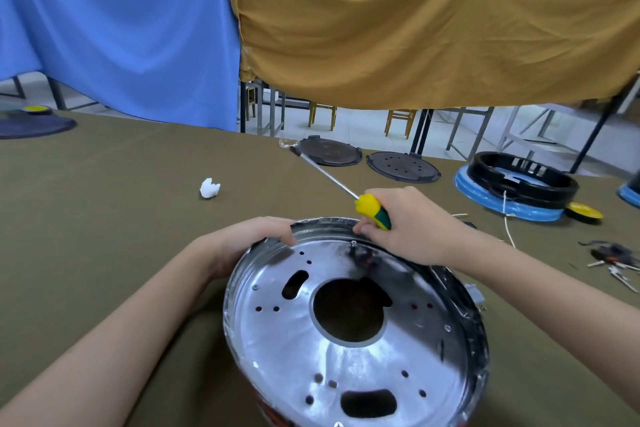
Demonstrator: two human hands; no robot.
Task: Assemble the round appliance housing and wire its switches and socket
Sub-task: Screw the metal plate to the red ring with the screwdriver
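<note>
The round metal housing (349, 354) lies tilted on the table in front of me, its shiny perforated plate with a large centre hole facing up. My left hand (249, 239) grips its far left rim. My right hand (405, 225) holds a screwdriver (372, 210) by its yellow-green handle at the far rim, the long shaft pointing away up-left. A small screw (353, 243) stands in the plate just below that hand. A white socket part (476, 295) sticks out at the housing's right side.
Olive cloth covers the table (121, 211). A crumpled white scrap (209, 188) lies left. Two dark round lids (329, 151) and a black ring on a blue base (519, 184) sit at the back right. Loose wires and terminals (613, 258) lie right.
</note>
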